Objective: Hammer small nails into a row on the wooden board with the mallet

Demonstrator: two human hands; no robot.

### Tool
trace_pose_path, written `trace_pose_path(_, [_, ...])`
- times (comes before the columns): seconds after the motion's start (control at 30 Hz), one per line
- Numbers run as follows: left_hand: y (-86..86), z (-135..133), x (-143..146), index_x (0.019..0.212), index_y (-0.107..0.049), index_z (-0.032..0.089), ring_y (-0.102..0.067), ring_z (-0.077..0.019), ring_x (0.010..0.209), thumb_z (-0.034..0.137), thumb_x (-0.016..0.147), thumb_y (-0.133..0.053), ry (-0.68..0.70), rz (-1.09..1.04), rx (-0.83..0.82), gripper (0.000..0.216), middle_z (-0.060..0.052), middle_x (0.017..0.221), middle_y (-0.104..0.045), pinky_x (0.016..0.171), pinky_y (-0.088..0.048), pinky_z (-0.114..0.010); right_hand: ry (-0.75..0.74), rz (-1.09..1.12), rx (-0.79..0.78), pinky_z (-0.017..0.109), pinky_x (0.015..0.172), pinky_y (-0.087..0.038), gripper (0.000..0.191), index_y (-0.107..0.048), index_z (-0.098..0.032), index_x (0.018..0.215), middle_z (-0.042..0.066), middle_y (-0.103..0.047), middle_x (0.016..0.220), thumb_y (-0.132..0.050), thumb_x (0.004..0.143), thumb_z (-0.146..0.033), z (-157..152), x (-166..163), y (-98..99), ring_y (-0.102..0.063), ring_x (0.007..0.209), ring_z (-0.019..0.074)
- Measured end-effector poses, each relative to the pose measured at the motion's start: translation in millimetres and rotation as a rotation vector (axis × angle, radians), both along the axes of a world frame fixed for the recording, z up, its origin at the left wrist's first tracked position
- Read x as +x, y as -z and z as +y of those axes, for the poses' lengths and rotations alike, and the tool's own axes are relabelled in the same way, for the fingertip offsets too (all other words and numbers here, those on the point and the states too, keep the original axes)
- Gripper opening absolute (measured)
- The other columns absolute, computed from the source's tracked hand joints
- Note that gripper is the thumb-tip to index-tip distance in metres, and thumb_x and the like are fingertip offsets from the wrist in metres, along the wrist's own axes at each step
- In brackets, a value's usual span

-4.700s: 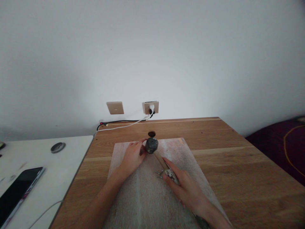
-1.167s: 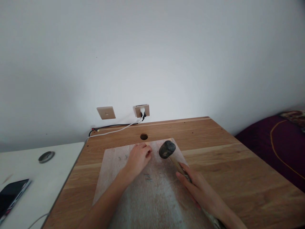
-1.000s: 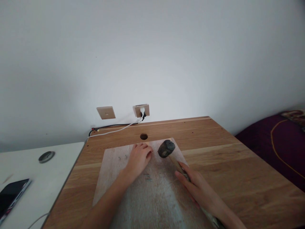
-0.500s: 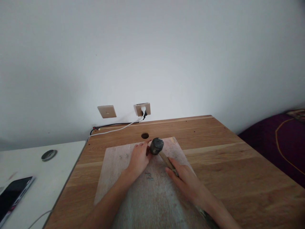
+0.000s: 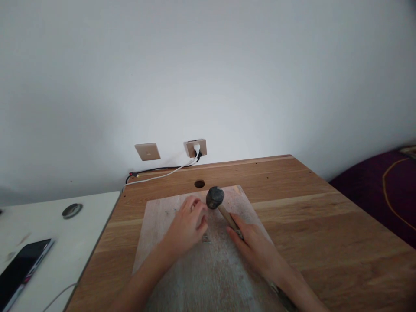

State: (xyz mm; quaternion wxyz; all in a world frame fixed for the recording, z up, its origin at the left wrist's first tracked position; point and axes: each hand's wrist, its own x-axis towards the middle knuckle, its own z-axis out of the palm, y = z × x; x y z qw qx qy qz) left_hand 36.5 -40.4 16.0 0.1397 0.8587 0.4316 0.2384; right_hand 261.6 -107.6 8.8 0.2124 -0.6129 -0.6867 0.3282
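Note:
My right hand [image 5: 256, 251] is wrapped round the wooden handle of a hammer [image 5: 215, 198], whose dark round head hangs just above the far part of a pale worn board [image 5: 182, 277]. My left hand [image 5: 187, 224] rests on the board just left of the hammer head, fingers curled and blurred; I cannot make out whether they pinch anything. A few small nails [image 5: 205, 238] lie on the board between my hands. The board lies on a wooden table [image 5: 325, 234].
A round hole [image 5: 199, 183] sits in the table behind the board. Wall sockets [image 5: 196, 148] with a white plug and cables are at the back. A white desk [image 5: 65, 242] on the left carries a dark phone [image 5: 22, 271] and a round metal disc [image 5: 72, 210]. Dark purple fabric [image 5: 383, 190] lies right.
The hammer head swung left and down towards my left fingers, then stayed close to them. My left hand has drawn back a little towards me over the last half second.

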Motion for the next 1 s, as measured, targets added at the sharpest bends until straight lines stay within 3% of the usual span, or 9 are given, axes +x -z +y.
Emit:
trace_pose_path(0.13, [-2.5,-20,-12,0.101,-0.066,0.021,-0.065,-0.0254,0.103,0.005,0.087,-0.06,0.236,0.291,-0.007,0.022,-0.005,0.107,-0.069,0.094,-0.055,-0.04,0.019,0.05,0.012,0.041,0.087,-0.051,0.047,-0.062,-0.017,0.136,0.012,-0.075,0.103,-0.043,0.104,-0.046,-1,3,6.2,-0.07,0.101,0.0302])
trace_pose_path(0.27, [-5.4,-27,-13,0.108,-0.069,0.019,-0.068,-0.0258,0.102,0.004,0.094,-0.057,0.307,0.497,0.067,0.024,-0.006,0.105,-0.074,0.096,-0.053,-0.042,0.075,0.113,0.012,0.043,0.089,-0.053,0.046,-0.065,-0.02,0.134,0.011,-0.077,0.102,-0.046,0.101,-0.047,-5,10,4.5,-0.071,0.104,0.0314])
trace_pose_path(0.37, [-6.2,-26,-9,0.105,-0.07,0.019,-0.069,-0.025,0.099,0.003,0.095,-0.055,0.34,0.516,0.104,0.025,-0.006,0.098,-0.074,0.094,-0.053,-0.04,0.138,0.126,-0.007,0.043,0.084,-0.056,0.047,-0.067,-0.022,0.133,0.009,-0.077,0.092,-0.048,0.1,-0.049,-10,17,0.0,-0.073,0.1,0.0326])
trace_pose_path(0.43, [-4.6,-22,-7,0.106,-0.072,0.021,-0.069,-0.0237,0.096,0.004,0.093,-0.058,0.353,0.419,0.065,0.025,-0.005,0.098,-0.073,0.09,-0.053,-0.037,0.175,0.124,-0.019,0.042,0.078,-0.057,0.051,-0.067,-0.019,0.133,0.009,-0.076,0.086,-0.047,0.1,-0.052,-14,24,-1.7,-0.074,0.095,0.0332])
trace_pose_path(0.57, [2.0,-2,5,0.1,-0.075,0.024,-0.068,-0.0199,0.093,0.005,0.087,-0.065,0.218,0.101,-0.026,0.025,-0.002,0.097,-0.072,0.086,-0.053,-0.032,0.245,0.14,-0.058,0.037,0.062,-0.055,0.058,-0.064,-0.016,0.138,0.006,-0.073,0.07,-0.046,0.1,-0.056,-21,34,0.1,-0.075,0.073,0.0305])
trace_pose_path(0.7, [9.4,28,29,0.1,-0.073,0.022,-0.068,-0.0216,0.1,0.005,0.091,-0.061,0.042,0.008,-0.001,0.023,-0.005,0.1,-0.074,0.093,-0.051,-0.036,0.265,0.177,-0.13,0.033,0.051,-0.051,0.065,-0.059,-0.015,0.145,0.001,-0.065,0.054,-0.042,0.101,-0.06,-23,37,3.8,-0.067,0.05,0.0258])
trace_pose_path(0.83, [17.1,45,47,0.094,-0.074,0.021,-0.068,-0.0242,0.095,0.004,0.089,-0.063,-0.005,0.003,0.005,0.021,-0.006,0.094,-0.075,0.091,-0.051,-0.04,0.271,0.201,-0.087,0.033,0.052,-0.052,0.062,-0.06,-0.017,0.143,0.002,-0.067,0.059,-0.043,0.101,-0.06,-25,38,6.1,-0.068,0.053,0.0247])
trace_pose_path(1.0, [21.0,44,53,0.095,-0.075,0.022,-0.069,-0.0222,0.091,0.004,0.088,-0.064,-0.015,-0.003,-0.006,0.022,-0.004,0.091,-0.075,0.087,-0.053,-0.037,0.275,0.212,-0.115,0.033,0.054,-0.053,0.063,-0.061,-0.018,0.144,0.004,-0.071,0.065,-0.043,0.101,-0.061,-26,39,7.8,-0.07,0.057,0.0254])
